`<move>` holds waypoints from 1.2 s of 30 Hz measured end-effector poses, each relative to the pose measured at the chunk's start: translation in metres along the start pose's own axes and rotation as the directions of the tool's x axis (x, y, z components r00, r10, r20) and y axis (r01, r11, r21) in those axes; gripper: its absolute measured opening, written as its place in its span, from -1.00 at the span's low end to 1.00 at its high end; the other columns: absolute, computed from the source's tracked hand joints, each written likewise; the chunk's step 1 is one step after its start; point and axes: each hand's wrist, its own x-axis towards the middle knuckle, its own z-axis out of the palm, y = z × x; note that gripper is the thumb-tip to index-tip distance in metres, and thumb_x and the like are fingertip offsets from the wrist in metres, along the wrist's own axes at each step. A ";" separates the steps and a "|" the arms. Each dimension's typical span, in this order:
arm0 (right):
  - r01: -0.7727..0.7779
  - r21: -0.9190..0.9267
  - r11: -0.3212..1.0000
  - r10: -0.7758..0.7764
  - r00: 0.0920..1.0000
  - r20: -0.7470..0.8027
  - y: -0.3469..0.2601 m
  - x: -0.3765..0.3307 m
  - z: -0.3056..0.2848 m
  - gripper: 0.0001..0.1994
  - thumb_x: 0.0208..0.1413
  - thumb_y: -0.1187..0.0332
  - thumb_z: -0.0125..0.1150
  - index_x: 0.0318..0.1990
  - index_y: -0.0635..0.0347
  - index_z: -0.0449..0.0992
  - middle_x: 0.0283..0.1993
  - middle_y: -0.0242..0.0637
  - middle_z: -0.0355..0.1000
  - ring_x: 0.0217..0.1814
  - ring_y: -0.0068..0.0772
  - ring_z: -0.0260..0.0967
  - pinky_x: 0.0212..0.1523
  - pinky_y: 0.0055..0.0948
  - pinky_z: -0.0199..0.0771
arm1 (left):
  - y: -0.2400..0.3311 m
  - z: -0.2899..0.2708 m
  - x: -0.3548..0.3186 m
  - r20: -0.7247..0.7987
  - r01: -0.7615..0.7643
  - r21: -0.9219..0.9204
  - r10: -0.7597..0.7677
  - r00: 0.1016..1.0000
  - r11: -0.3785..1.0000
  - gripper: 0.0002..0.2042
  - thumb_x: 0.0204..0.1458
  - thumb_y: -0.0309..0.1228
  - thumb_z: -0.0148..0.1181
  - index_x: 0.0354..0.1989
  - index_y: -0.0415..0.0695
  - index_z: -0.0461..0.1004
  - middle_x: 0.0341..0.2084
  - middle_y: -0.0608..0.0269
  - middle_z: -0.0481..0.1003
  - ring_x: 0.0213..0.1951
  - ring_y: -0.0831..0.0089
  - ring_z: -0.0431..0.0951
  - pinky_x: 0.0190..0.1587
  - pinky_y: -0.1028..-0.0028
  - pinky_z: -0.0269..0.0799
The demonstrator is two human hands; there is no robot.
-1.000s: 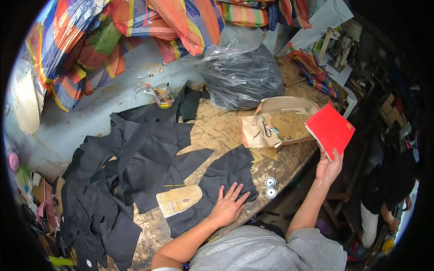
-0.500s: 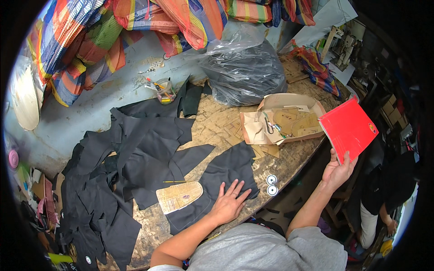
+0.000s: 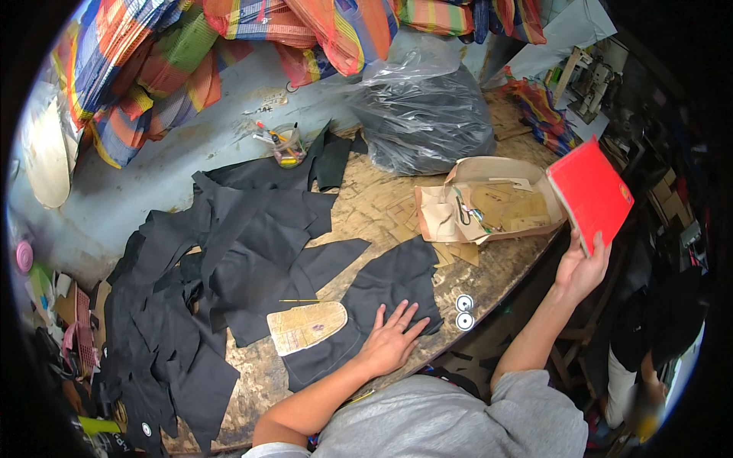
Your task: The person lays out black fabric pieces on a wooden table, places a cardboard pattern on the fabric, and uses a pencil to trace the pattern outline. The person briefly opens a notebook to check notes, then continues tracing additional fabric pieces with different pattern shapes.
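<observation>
Workbench (image 3: 355, 206) with a worn wooden top carries an open cardboard box (image 3: 489, 166), from which all positions are taken. Nearest the person, left of the box and on its near side, the left hand (image 3: 391, 341) lies flat and spread, palm down, grasping nothing; it rests on a black sheet (image 3: 393, 275) that reaches up toward the box. Further left of the box, a tan pattern piece (image 3: 308, 328), rounded at one end, lies on the black material, with a thin yellow stick (image 3: 302, 301) just beyond it. Two white discs (image 3: 464, 305) with dark centres sit side by side on the near side of the box.

The right hand (image 3: 582, 265) grips the lower edge of a red notebook (image 3: 594, 191) between thumb and fingers, holding it raised just right of the box; whether notebook and box touch cannot be told. Flat brown pieces lie inside the box. Well left of the box, overlapping black sheets (image 3: 252, 229) cover much of the bench. Farther off, a clear cup of pens (image 3: 289, 149) stands left of the box, and a plastic bag with dark contents (image 3: 424, 114) sits behind it. Coloured mesh bundles (image 3: 355, 34) occupy the far side, well beyond the box.
</observation>
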 end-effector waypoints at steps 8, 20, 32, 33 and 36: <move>-0.241 0.065 0.968 0.198 0.900 0.389 0.058 0.141 0.159 -0.44 0.24 0.21 0.01 0.18 0.52 0.05 0.12 0.06 0.25 0.07 0.09 0.34 -0.05 -0.08 0.57 | -0.001 0.001 0.000 -0.009 0.004 -0.009 -0.004 1.000 1.000 -0.52 0.08 -0.29 0.08 0.22 0.03 0.26 0.29 0.03 0.08 0.35 0.07 -0.04 0.26 -0.18 -0.17; -0.107 -0.686 0.720 0.694 0.100 0.713 0.108 -0.173 0.119 -0.76 0.08 0.38 0.23 -0.14 0.32 0.54 -0.36 -0.23 0.54 -0.45 -0.55 0.49 -0.50 -0.61 0.46 | -0.005 0.009 -0.002 -0.104 -0.034 0.010 0.035 0.994 0.999 -0.51 0.04 -0.30 0.09 0.19 -0.04 0.27 0.25 -0.01 0.12 0.32 0.09 0.02 0.27 -0.14 -0.15; 0.535 -0.304 0.789 0.489 -0.246 0.837 0.152 -0.263 0.114 -0.73 -0.21 0.45 0.32 -0.27 0.35 0.58 -0.32 0.02 0.51 -0.31 -0.07 0.51 -0.22 -0.29 0.49 | 0.001 -0.063 -0.089 -0.075 0.443 -0.328 -0.491 0.868 0.834 -0.54 -0.08 -0.20 0.28 -0.03 -0.20 0.45 -0.05 -0.02 0.42 -0.02 0.04 0.42 0.07 0.21 0.31; 0.507 -0.316 0.802 0.483 -0.239 0.842 0.159 -0.267 0.113 -0.73 -0.22 0.47 0.29 -0.27 0.35 0.58 -0.32 0.03 0.51 -0.29 -0.06 0.51 -0.19 -0.28 0.48 | -0.008 -0.068 -0.101 -0.267 0.522 -0.410 -0.645 0.716 0.748 -0.50 -0.10 -0.17 0.31 -0.03 -0.22 0.44 -0.08 -0.05 0.44 -0.09 0.02 0.47 0.02 0.22 0.35; 0.510 -0.326 0.796 0.494 -0.235 0.837 0.168 -0.277 0.112 -0.72 -0.22 0.55 0.16 -0.25 0.36 0.58 -0.31 0.06 0.50 -0.26 -0.02 0.49 -0.15 -0.27 0.47 | -0.034 -0.073 -0.125 -0.600 0.827 -0.276 -0.760 0.250 0.489 -0.35 -0.27 -0.08 0.41 -0.04 -0.29 0.42 -0.19 -0.11 0.45 -0.10 0.01 0.45 -0.03 0.22 0.38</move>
